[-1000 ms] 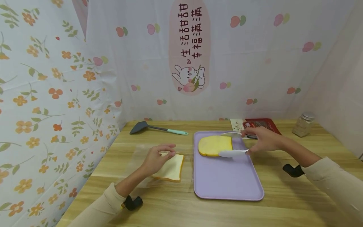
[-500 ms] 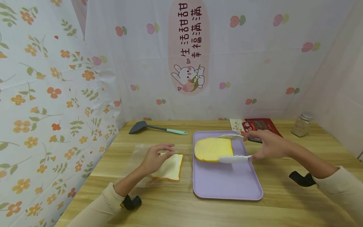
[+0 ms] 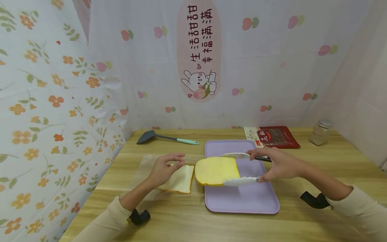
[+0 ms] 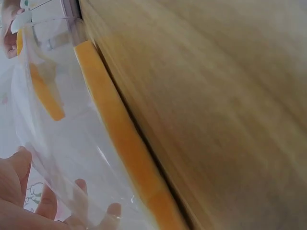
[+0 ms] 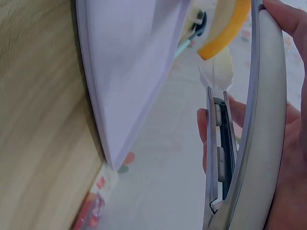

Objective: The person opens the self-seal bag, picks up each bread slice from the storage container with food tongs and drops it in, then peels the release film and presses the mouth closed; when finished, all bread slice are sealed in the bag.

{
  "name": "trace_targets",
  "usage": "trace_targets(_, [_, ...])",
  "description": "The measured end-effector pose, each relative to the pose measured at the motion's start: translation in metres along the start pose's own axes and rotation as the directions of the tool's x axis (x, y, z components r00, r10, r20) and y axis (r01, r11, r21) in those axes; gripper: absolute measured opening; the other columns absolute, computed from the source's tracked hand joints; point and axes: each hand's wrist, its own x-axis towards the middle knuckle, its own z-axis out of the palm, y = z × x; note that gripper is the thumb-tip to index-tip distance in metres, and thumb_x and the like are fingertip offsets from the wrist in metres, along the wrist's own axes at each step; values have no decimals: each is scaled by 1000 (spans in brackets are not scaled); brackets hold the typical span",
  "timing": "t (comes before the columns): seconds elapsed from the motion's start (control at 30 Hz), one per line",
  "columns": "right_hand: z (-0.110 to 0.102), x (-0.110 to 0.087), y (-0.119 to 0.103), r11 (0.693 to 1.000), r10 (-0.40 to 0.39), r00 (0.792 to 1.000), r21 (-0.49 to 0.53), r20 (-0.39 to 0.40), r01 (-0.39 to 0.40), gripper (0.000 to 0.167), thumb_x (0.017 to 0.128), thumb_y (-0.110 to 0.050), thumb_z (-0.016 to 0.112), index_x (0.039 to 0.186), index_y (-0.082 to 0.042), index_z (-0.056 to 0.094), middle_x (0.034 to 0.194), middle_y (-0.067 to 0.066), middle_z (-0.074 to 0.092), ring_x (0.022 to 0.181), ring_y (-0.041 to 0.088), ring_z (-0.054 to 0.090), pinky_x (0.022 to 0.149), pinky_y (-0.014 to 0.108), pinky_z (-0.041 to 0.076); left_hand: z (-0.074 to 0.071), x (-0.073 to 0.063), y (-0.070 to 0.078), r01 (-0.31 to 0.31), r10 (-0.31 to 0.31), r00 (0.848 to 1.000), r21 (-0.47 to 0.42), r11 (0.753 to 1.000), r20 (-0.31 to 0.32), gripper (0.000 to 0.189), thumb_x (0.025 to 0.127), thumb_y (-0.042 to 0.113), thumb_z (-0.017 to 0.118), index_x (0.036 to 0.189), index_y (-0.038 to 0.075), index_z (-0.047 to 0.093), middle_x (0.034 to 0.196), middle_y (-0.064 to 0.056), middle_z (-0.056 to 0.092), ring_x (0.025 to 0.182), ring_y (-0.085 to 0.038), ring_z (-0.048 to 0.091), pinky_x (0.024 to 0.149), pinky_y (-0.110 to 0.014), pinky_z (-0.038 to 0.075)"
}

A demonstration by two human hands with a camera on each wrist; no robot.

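Note:
My left hand (image 3: 164,169) pinches the lifted edge of a clear plastic bag (image 4: 72,143), with several fingers showing through the film in the left wrist view. Inside the bag, flat on the table, a bread slice (image 3: 178,179) with orange crust is partly covered by that hand. In my right hand (image 3: 282,163) is a pair of tongs (image 3: 240,182) with white scalloped tips. These tips clasp a second, yellowish bread slice (image 3: 216,169) by its sides. It hangs over the left rim of the lilac tray (image 3: 242,205), its left end close to the bag.
Behind the bag lies a spatula (image 3: 166,137) with a dark blade and mint handle. A red packet (image 3: 279,136) and a pale card (image 3: 251,133) are at the back, beyond the tray. A glass jar (image 3: 320,132) with a metal lid stands at the back right.
The yellowish bread slice in the tongs has moved left and toward me, from over the tray to past its left rim. The left hand stays nearly where it was.

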Motion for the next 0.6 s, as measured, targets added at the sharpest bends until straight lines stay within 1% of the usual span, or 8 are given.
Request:
trace_targets(0.13, [7,0,1,1000,-12,1000,15,13,12,50,73,-44,88,110,-31,57,140,5,57,129,32,53,96,51,47,0,-1,2,-6,6,1000,-1,1000,3,17,93,21,71,96,5,76,125,-6,68,124,-31,57,89,-64,48])
trace_targets(0.27, [13,1,0,998,-52,998,20,27,51,50,73,-43,88,110,-31,56,140,5,58,128,30,53,97,42,48,-1,-1,2,0,0,1000,-6,1000,4,19,93,20,71,98,2,76,126,-6,68,125,-31,56,90,-64,47])
trace_targets(0.33, [16,2,0,997,-71,997,19,26,70,50,73,-42,88,110,-32,56,139,5,58,127,29,54,96,39,48,-1,-1,2,2,-2,1000,-9,1000,3,20,93,21,71,98,2,76,126,-6,68,126,-31,56,90,-65,46])
trace_targets(0.43, [20,6,-2,997,-81,997,14,19,81,50,72,-42,88,109,-31,57,138,4,59,125,28,56,95,39,49,-1,-1,1,11,-11,1000,-17,1000,-3,20,93,21,71,98,3,76,126,-6,68,126,-31,55,91,-67,44])
trace_targets(0.6, [28,10,-4,998,-59,998,11,23,59,51,73,-47,87,110,-28,57,139,4,59,126,28,56,99,45,48,-1,-1,0,17,-17,1000,-22,1000,-12,18,93,21,71,97,4,76,126,-6,68,126,-30,56,92,-68,44])
